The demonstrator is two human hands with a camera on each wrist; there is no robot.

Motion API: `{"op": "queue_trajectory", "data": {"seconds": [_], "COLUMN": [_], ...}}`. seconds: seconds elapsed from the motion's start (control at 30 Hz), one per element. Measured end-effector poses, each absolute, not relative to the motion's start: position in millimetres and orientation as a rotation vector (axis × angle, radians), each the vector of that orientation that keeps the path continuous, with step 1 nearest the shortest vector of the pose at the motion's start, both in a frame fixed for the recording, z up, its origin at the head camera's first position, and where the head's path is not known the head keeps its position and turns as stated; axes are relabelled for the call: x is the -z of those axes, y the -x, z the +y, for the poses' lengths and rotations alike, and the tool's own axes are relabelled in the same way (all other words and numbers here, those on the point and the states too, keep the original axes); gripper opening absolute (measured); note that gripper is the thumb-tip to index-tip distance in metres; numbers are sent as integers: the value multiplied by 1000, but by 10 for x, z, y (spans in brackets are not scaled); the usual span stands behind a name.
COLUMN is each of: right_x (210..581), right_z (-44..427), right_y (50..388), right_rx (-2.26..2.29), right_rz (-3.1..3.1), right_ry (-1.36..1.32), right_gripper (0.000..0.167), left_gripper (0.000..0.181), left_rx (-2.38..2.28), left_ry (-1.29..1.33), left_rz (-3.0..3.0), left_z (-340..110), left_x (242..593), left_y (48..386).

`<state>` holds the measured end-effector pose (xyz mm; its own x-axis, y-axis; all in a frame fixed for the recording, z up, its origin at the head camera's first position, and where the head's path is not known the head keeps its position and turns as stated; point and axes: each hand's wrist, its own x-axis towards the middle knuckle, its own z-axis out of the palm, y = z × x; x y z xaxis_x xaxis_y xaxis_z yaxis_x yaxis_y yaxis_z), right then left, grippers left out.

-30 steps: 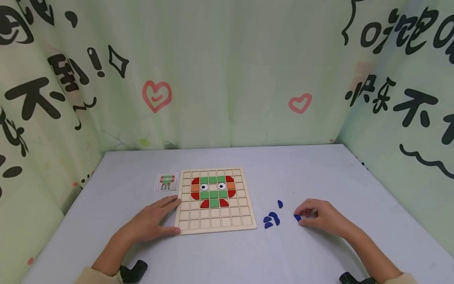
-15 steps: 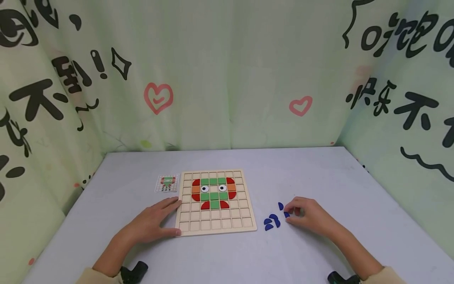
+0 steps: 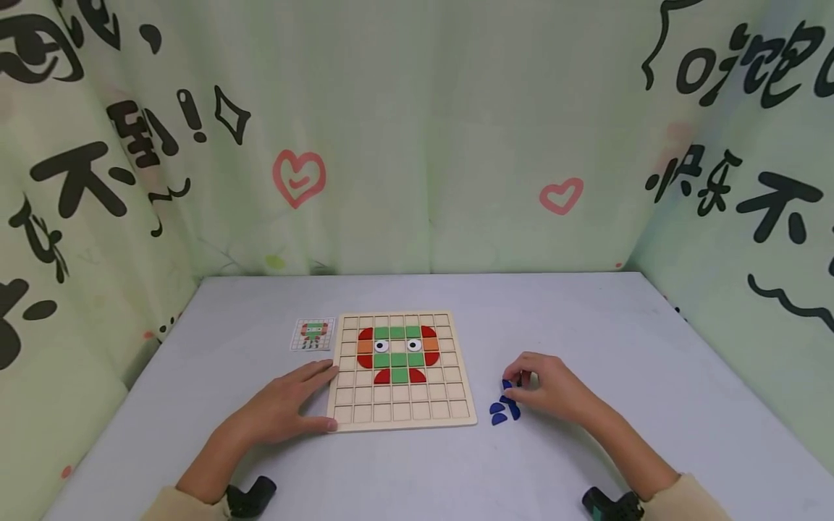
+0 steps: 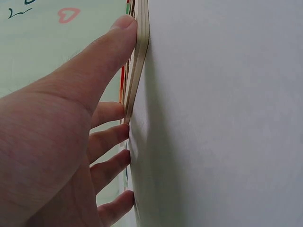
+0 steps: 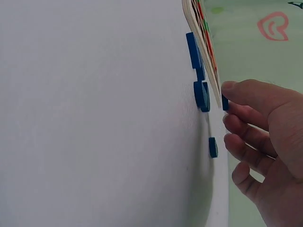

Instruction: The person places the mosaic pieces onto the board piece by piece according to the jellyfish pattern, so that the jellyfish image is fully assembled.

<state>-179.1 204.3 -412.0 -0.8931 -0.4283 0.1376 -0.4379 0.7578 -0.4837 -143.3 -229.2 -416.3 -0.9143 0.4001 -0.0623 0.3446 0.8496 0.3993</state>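
Observation:
A wooden grid board [image 3: 408, 412] lies on the table, with red, green and orange tiles and two eye tiles [image 3: 381, 346] forming a figure. My left hand [image 3: 287, 401] rests along the board's left edge, its thumb [image 4: 124, 28] touching the rim and the other fingers spread. To the right of the board, my right hand [image 3: 554, 389] pinches a blue half-circle piece [image 5: 225, 102] between thumb and index finger. That hand is just above several more blue half-circle pieces [image 3: 499, 419] on the table; it partly hides some of them in the head view.
A small picture card [image 3: 313, 335] showing a similar figure with legs lies beside the board's upper left corner. A white table [image 3: 417, 477] carries everything. Pale green curtains [image 3: 430, 145] with black writing and red hearts stand behind and at both sides.
My right hand has moved left with the pinched blue piece, from the open table to the other blue pieces. The left hand keeps its place at the board's edge. The head view has shifted slightly.

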Motion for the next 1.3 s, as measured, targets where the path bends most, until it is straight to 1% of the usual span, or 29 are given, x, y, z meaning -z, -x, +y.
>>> {"op": "queue_trajectory", "data": {"seconds": [0.4, 0.53, 0.93, 1.3], "right_x": [4097, 4083, 4109, 4135], "right_z": [1610, 1486, 1220, 985], "right_y": [1807, 1814, 1810, 1824], "right_rx": [-886, -940, -1023, -993], "right_rz": [-2936, -2927, -2930, -2919], "right_ry": [-792, -858, -950, -950], "right_gripper": [15, 14, 13, 12], "left_gripper": [87, 87, 88, 88], "left_rx": [-568, -568, -569, -576], "left_ry": [-610, -615, -596, -622], "left_rz": [2883, 2882, 2868, 2872], "left_z": [-2293, -2302, -2301, -2309], "left_x": [4151, 4147, 4133, 4167], "left_y": [1435, 1433, 1427, 1447]}}
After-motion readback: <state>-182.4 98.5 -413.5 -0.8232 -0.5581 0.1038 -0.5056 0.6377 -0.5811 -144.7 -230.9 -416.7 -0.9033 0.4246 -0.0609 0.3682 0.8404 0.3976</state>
